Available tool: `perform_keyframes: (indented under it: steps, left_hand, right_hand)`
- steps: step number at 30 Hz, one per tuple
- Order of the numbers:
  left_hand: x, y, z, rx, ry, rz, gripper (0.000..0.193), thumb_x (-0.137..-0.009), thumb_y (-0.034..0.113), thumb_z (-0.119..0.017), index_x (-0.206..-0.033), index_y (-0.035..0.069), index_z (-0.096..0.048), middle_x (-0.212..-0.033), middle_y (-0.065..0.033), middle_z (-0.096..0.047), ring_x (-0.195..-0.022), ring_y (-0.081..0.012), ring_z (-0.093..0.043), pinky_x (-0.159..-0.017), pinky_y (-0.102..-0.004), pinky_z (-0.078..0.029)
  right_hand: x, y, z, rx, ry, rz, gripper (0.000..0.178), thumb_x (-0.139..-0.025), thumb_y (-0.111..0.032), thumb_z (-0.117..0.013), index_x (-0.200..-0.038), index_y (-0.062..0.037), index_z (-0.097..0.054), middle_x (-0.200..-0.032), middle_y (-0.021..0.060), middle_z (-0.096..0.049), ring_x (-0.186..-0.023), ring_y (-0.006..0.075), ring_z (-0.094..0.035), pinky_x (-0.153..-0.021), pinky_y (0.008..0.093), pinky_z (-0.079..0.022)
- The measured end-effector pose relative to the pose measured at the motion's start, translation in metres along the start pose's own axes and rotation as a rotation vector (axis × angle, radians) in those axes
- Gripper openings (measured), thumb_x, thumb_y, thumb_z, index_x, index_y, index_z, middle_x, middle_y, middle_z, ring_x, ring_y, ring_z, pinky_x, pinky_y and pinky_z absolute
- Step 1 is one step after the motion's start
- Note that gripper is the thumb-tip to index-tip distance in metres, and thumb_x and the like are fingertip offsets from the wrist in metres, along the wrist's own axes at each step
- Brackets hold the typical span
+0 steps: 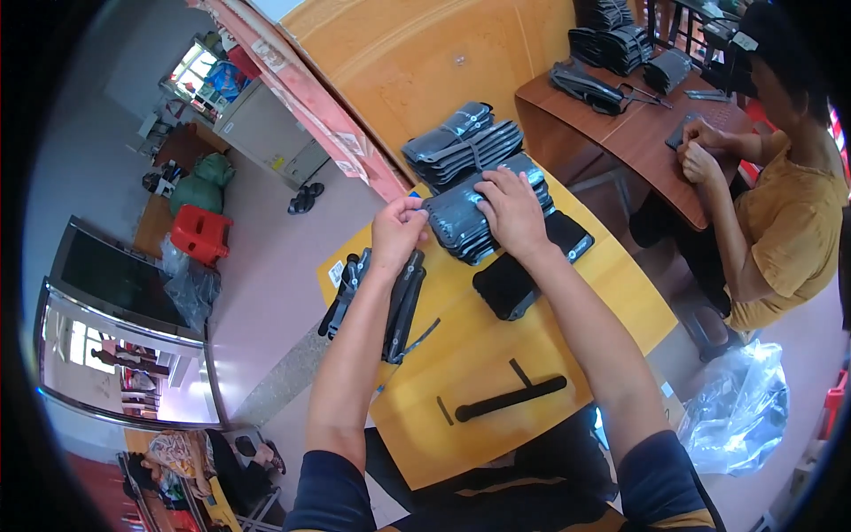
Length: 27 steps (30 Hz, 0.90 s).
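Note:
A stack of flat black pouches with a glossy surface lies near the far edge of the yellow table. My right hand rests on top of it with fingers apart. Beside the stack's left end, my left hand is closed in a pinch; whatever its fingertips hold is too small to make out. Right behind lies another stack of black pouches, bound with a dark band. Nearer to me, a soft black pouch sits partly behind my right forearm.
Long folded black items lie by my left forearm. A padded black strip and short dark strips lie near the front edge. To the right, a co-worker handles something small at a brown table. A clear plastic bag stands on the floor.

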<state>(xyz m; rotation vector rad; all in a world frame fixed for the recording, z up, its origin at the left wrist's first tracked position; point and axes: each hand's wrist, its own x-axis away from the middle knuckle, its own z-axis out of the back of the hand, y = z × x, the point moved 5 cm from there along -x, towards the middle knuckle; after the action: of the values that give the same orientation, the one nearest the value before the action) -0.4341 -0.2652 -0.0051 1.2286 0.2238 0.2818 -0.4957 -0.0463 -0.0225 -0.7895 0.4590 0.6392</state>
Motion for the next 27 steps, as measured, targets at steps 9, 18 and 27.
perform_keyframes:
  steps: [9, 18, 27]
  left_hand:
    - [0.001, 0.003, 0.000, 0.003, -0.007, 0.004, 0.018, -0.094, 0.005, -0.071, -0.111, 0.000, -0.070, -0.083, -0.0018, -0.073, -0.063, -0.0078, -0.063, -0.058, -0.0228, -0.051]
    - [0.006, 0.003, -0.002, -0.009, -0.004, 0.006, 0.018, -0.094, 0.006, -0.070, -0.111, 0.001, -0.071, -0.083, -0.0021, -0.073, -0.062, -0.0082, -0.063, -0.058, -0.0239, -0.051]
    - [0.065, 0.031, 0.026, -0.055, 0.149, -0.076, 0.025, -0.095, 0.010, -0.071, -0.118, 0.000, -0.071, -0.090, -0.0021, -0.071, -0.068, -0.0073, -0.065, -0.063, -0.0238, -0.053]
  right_hand:
    - [-0.002, 0.001, -0.003, 0.004, 0.007, 0.007, 0.030, -0.094, -0.018, -0.071, -0.124, -0.0108, -0.068, -0.138, 0.0104, -0.062, -0.141, 0.0339, -0.051, -0.123, 0.0527, -0.034]
    - [0.002, -0.001, 0.001, 0.020, 0.001, 0.009, 0.031, -0.094, -0.018, -0.071, -0.124, -0.0104, -0.067, -0.137, 0.0107, -0.062, -0.141, 0.0344, -0.051, -0.123, 0.0532, -0.034]
    - [-0.013, 0.002, 0.000, 0.122, 0.020, 0.149, 0.020, -0.099, -0.018, -0.063, -0.117, -0.0107, -0.066, -0.123, 0.0114, -0.065, -0.132, 0.0357, -0.057, -0.113, 0.0605, -0.040]
